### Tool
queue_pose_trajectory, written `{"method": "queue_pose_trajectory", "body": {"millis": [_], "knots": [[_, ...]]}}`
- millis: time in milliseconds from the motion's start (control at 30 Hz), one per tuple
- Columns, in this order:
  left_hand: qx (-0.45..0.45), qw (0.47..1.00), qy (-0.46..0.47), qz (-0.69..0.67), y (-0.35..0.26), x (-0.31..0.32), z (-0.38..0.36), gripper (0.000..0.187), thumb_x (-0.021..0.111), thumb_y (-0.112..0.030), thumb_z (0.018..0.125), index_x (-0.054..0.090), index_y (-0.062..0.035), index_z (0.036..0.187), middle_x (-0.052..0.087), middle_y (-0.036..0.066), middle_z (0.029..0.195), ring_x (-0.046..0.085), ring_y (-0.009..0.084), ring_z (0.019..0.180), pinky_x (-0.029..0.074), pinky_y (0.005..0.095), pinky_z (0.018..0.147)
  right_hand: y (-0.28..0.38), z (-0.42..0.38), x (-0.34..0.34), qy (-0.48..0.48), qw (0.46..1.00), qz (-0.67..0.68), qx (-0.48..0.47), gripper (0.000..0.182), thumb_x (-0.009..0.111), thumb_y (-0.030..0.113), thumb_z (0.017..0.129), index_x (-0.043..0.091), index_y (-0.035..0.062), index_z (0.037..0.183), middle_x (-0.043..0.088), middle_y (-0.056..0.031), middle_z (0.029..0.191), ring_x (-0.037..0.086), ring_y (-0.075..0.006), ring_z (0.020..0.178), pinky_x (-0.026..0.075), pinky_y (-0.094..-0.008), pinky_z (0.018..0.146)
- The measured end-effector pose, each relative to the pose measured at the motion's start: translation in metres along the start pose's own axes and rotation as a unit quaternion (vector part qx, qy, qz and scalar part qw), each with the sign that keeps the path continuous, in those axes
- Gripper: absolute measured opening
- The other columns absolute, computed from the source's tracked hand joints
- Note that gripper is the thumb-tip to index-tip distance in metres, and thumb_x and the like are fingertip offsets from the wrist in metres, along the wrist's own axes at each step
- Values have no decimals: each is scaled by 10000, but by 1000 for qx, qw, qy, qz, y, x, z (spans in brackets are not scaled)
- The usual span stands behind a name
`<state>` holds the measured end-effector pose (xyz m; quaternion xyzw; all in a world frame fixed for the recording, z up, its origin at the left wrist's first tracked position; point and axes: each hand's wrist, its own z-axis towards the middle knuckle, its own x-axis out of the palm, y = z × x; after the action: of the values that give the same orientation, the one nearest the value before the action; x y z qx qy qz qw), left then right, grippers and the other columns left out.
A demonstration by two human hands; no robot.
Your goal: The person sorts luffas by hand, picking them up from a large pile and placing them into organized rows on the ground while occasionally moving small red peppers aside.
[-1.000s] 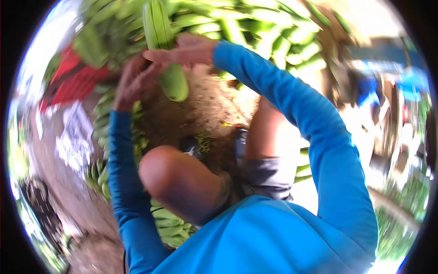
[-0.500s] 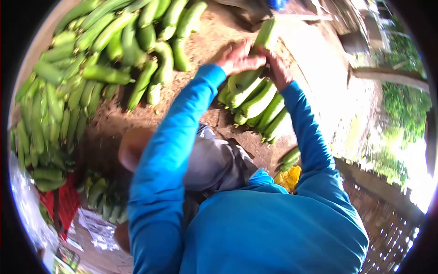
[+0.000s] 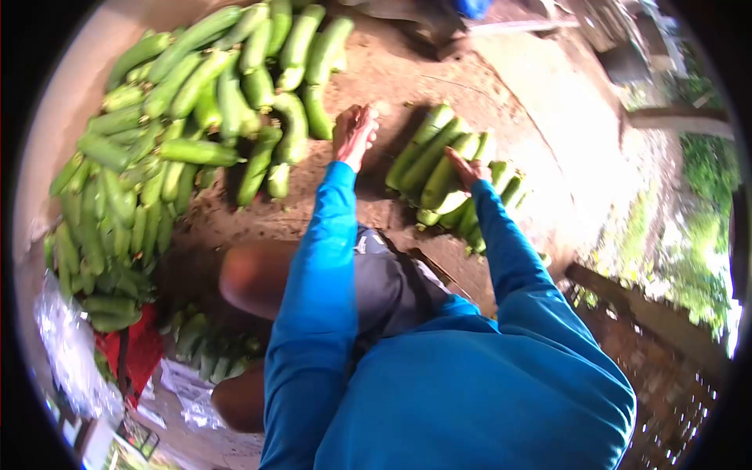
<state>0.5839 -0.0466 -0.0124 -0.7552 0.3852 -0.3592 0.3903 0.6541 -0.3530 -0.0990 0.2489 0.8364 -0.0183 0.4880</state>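
Observation:
A small pile of long green gourds (image 3: pixel 427 160) lies on the floor ahead of me, several side by side. My right hand (image 3: pixel 468 169) rests against the pile's upper right part, fingers stretched out over a gourd and not wrapped round it. To the left of the pile, my left hand (image 3: pixel 356 133) is raised above the bare floor, seen edge-on. Its fingers are loosely bent and I see nothing in them. Nearest to it on the left is the large heap of gourds (image 3: pixel 200 153).
More gourds (image 3: pixel 207 348) lie by my leg at lower left. Near them are a red cloth or bag (image 3: pixel 139 352) and clear plastic (image 3: pixel 70 345). A low wooden beam (image 3: pixel 642 313) runs along the right, with woven matting (image 3: pixel 658 392) beside it. Dark items stand at the top edge.
Both hands were together on one gourd at the top of the small pile. That gourd now lies among the others; my left hand has moved left, my right hand down onto the pile.

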Motion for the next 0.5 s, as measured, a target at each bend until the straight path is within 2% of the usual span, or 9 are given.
{"method": "queue_pose_trajectory", "body": {"millis": [67, 133, 233, 267, 300, 333, 400, 433, 500], "knots": [[-46, 997, -55, -38, -1, -17, 2, 172, 621, -267, 799, 569, -103, 791, 558, -8, 684, 498, 71, 523, 385, 211, 411, 23, -29, -25, 35, 998, 15, -48, 825, 579, 828, 623, 653, 9, 691, 616, -127, 646, 612, -210, 536, 488, -335, 508], [-66, 997, -42, -2, -8, -32, 4, 167, 623, -253, 781, 574, -94, 784, 560, 1, 676, 503, 82, 523, 397, 223, 421, 15, -19, -20, 7, 994, -45, -101, 900, 536, 865, 610, 687, -18, 699, 654, -187, 700, 662, -279, 709, 504, -412, 669], [-15, 988, 107, 114, -33, -66, -7, 367, 653, -376, 850, 573, -61, 1021, 575, 10, 770, 504, 68, 589, 400, 204, 474, 39, -36, -37, -26, 969, -210, -128, 873, 501, 789, 716, 704, -41, 893, 641, -294, 997, 639, -387, 935, 481, -470, 843], [-36, 962, 181, 203, -52, -83, -8, 522, 645, -442, 866, 525, -52, 1192, 573, 3, 834, 502, 62, 646, 396, 194, 513, 51, -33, -45, -2, 967, -210, -145, 872, 493, 787, 722, 701, -45, 883, 641, -297, 981, 639, -394, 924, 479, -471, 848], [-137, 945, 207, 213, -64, -99, 0, 472, 649, -411, 871, 544, -58, 1166, 563, -10, 847, 489, 48, 680, 385, 188, 538, 62, -27, -51, 23, 964, -210, -162, 872, 486, 785, 727, 699, -48, 873, 641, -300, 965, 638, -401, 912, 477, -473, 853], [-78, 951, 157, 253, -61, -112, 1, 399, 646, -393, 876, 554, -79, 1105, 557, -21, 842, 478, 39, 681, 374, 187, 539, 75, -20, -41, -77, 943, -198, -255, 861, 453, 796, 741, 673, -30, 633, 635, -260, 674, 660, -365, 711, 496, -478, 691], [-26, 944, 121, 304, -60, -140, 12, 279, 606, -396, 898, 560, -133, 982, 542, -47, 840, 456, 21, 706, 349, 188, 546, 117, -12, -30, -18, 933, -148, -327, 785, 496, 734, 779, 651, -24, 648, 605, -206, 609, 627, -313, 611, 485, -450, 614], [68, 953, 76, 286, -82, -133, -4, 328, 605, -323, 905, 553, -21, 789, 478, 3, 635, 440, 86, 598, 355, 267, 526, 145, -14, -22, 24, 913, -81, -399, 742, 523, 705, 791, 642, -15, 658, 592, -166, 575, 617, -281, 583, 486, -423, 591], [21, 981, 71, 180, -98, -131, -15, 316, 597, -324, 915, 545, -30, 813, 495, -20, 672, 448, 65, 617, 357, 237, 535, 207, -26, -2, 98, 912, -3, -399, 665, 565, 662, 803, 617, 10, 682, 554, -84, 552, 618, -212, 594, 493, -356, 572]]}}
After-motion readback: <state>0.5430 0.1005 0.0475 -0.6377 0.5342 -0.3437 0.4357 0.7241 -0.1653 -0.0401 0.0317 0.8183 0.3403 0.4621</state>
